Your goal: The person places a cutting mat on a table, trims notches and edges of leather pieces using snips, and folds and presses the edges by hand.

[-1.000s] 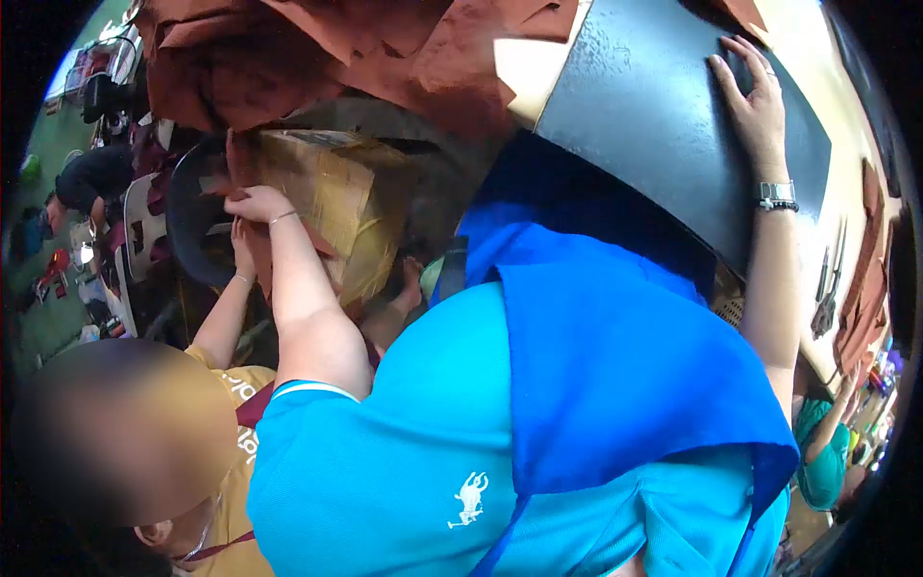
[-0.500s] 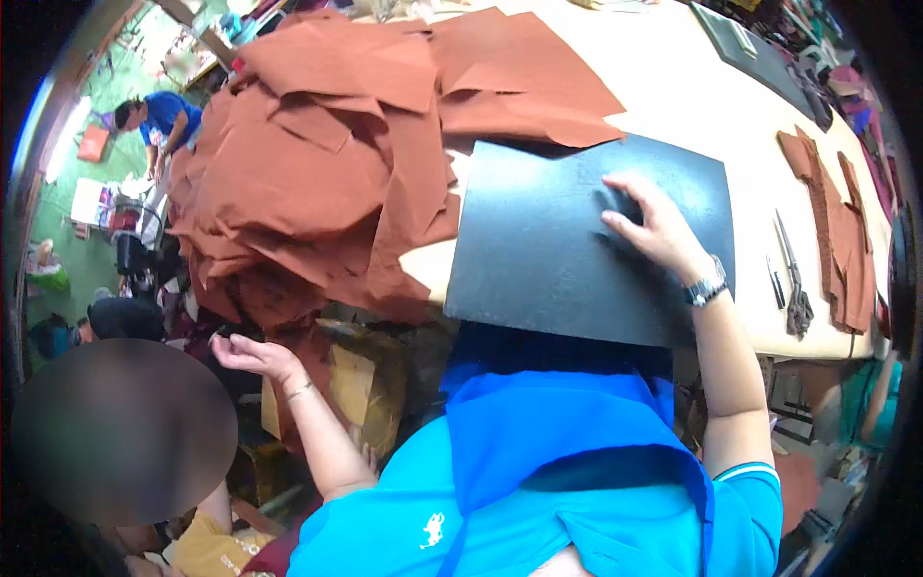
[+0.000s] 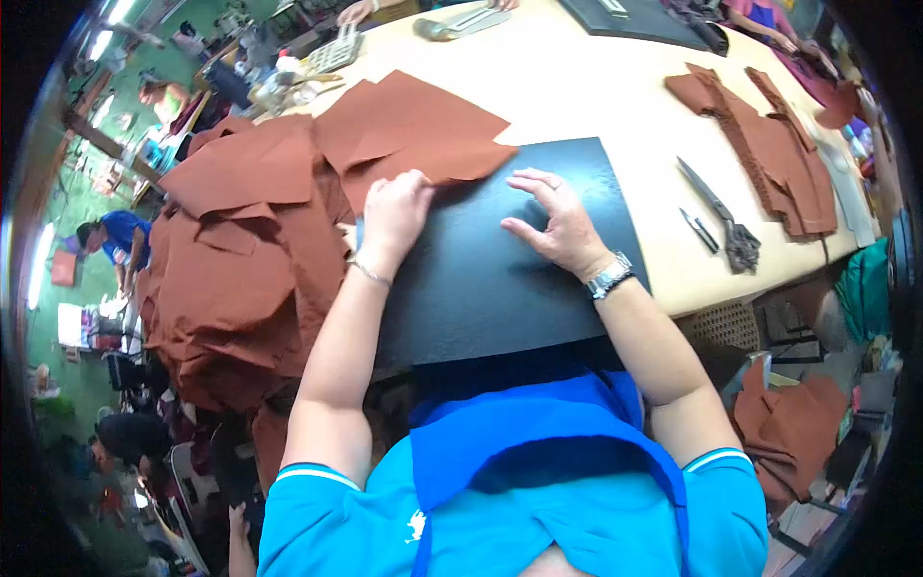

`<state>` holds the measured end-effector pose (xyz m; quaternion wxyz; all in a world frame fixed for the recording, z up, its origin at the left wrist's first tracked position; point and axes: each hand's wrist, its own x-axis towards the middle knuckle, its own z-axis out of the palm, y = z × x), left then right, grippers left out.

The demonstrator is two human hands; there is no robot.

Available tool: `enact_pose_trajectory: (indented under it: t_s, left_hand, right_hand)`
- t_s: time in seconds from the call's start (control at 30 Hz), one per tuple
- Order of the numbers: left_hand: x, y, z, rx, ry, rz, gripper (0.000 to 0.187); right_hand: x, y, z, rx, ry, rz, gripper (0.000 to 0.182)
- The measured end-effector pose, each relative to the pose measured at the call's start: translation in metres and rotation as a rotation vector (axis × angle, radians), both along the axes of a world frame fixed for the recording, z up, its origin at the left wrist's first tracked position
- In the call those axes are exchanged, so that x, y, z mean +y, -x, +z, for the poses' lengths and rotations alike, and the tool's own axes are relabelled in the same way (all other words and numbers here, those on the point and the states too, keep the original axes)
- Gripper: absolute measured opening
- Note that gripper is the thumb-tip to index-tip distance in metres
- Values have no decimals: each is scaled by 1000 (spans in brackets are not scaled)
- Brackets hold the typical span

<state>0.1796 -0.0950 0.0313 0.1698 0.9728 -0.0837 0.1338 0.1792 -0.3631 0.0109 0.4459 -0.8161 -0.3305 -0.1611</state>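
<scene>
My left hand (image 3: 397, 213) is closed at the front edge of a flat rust-brown fabric piece (image 3: 409, 120), over the upper left part of a black board (image 3: 500, 279). Its fingertips are turned away; the fabric edge appears pinched in them. Over the right half of the board, my right hand (image 3: 560, 226) hovers with thumb and fingers apart, holding nothing. A big heap of rust-brown fabric (image 3: 231, 269) lies left of the board.
Scissors (image 3: 716, 207) and a small dark-handled tool (image 3: 699, 229) lie on the cream table (image 3: 663, 125), right of the board. Further right are cut brown pieces (image 3: 788, 173). A dark board (image 3: 635, 21) lies at the back. Other people are around the table and at left.
My left hand has come from beside the table up to the fabric edge and closed there. My right hand stays open over the board. The view has shifted, showing more of the table's far side.
</scene>
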Motion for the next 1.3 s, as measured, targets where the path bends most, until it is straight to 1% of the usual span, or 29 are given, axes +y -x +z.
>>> enact_pose_trajectory:
  t_s: [0.03, 0.1, 0.13, 0.17, 0.2, 0.23, 0.27, 0.3, 0.33, 0.37, 0.43, 0.5, 0.6, 0.63, 0.7, 0.73, 0.77, 0.8, 0.83, 0.87, 0.9, 0.93, 0.97, 1.0, 1.1, 1.17, 1.2, 1.23, 1.3]
  left_hand:
    - [-29, 13, 3, -3, 57, -47, 15]
    - [-78, 45, 6, 143, 110, -258, 24]
    - [-97, 60, 4, 11, 135, -382, 29]
    - [-108, 72, 3, -123, 161, -495, 34]
    - [-111, 80, 4, -83, 84, -455, 55]
    - [-109, 84, -2, -39, 61, -369, 59]
    - [-104, 84, -10, 4, 35, -283, 62]
    - [-100, 83, -15, 45, 5, -200, 66]
    - [-97, 86, -19, 49, -21, -214, 70]
    - [-96, 89, -20, 71, -30, -211, 70]
    - [-96, 95, -19, 103, -47, -208, 69]
    - [-93, 99, -19, 70, -79, -195, 65]
    - [-89, 108, -15, 30, -69, -207, 56]
    - [-87, 111, -14, 17, -55, -214, 53]
    - [-83, 115, -19, -156, -40, -266, 40]
    - [-79, 117, -21, -247, -33, -276, 35]
    - [-76, 120, -18, -221, -3, -287, 30]
    - [-74, 125, -11, -191, 28, -293, 25]
    - [-72, 130, -4, -153, 62, -303, 20]
    - [-71, 133, 7, -241, 162, -315, 15]
    - [-64, 135, 17, -253, 230, -350, 16]
    - [-60, 137, 24, -317, 370, -363, 18]
    - [-57, 138, 30, -381, 515, -385, 21]
    - [-53, 142, 44, -394, 570, -396, 20]
    - [-35, 147, 77, -377, 735, -419, 14]
    - [-30, 139, 89, -268, 876, -306, 8]
    - [-25, 126, 85, -187, 954, -333, 16]
    - [-19, 114, 78, -6, 1149, -259, 22]
    - [-15, 81, 56, 121, 1298, -6, 32]
  right_hand:
    - [-5, -2, 2, -21, -35, -9, 44]
    - [-14, -11, 3, -53, -103, -16, 46]
    - [-18, -15, 2, -35, -89, -53, 51]
    - [-22, -18, 2, 19, -95, -74, 49]
    - [-26, -24, -1, 106, -55, -111, 48]
    - [-28, -28, -5, 191, -16, -144, 47]
    - [-28, -21, -4, 229, 113, -267, 45]
    - [-29, -23, -9, 162, 176, -296, 45]
    - [-32, -27, -16, 96, 237, -328, 46]
    - [-34, -28, -21, 30, 295, -363, 47]
    - [-40, -32, -25, -37, 379, -495, 55]
    - [-46, -33, -20, 54, 479, -626, 60]
    - [-47, -22, -1, 54, 566, -682, 63]
    - [-48, -22, 7, 166, 560, -635, 62]
    - [-51, -21, 17, 391, 552, -526, 59]
    - [-58, -18, 11, 322, 512, -513, 56]
    - [-69, -19, 5, 249, 472, -487, 53]
    - [-80, -23, 16, 525, 486, -381, 49]
    - [-95, -23, 12, 684, 232, -258, 49]
    - [-90, 7, 41, 706, -101, -252, 48]
    - [-89, 28, 62, 764, -475, -209, 44]
    - [-119, 23, 52, 734, -764, -161, 39]
    - [-114, 46, 81, 601, -917, -206, 33]
    - [-119, 59, 98, 490, -1001, -180, 33]
    - [-117, 77, 137, 347, -1028, -18, 31]
    - [-97, 66, 156, 356, -966, 70, 30]
    - [-85, 51, 164, 387, -914, 112, 30]
    - [-72, 31, 171, 430, -849, 149, 30]
    - [-45, -25, 181, 555, -690, 211, 30]
